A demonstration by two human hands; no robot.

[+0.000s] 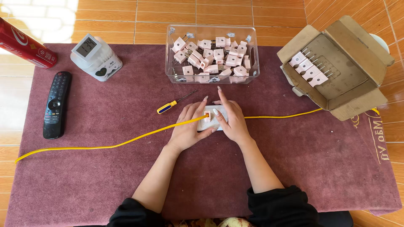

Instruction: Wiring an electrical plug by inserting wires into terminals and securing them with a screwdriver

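Maroon mat (105, 176) over tiled floor (126, 17), yellow cable (105, 145), hands (210, 124) at centre

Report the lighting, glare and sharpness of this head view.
Head view: even daylight, sharp throughout; bright sunlit patch on the floor tiles top left; soft short shadows under the left hand and right hand; slight reflections on the clear plastic box; mild wide-angle bending at the edges.

yellow cable (126, 142), pale pink plugs (212, 59), maroon mat (105, 176), black remote (56, 105)
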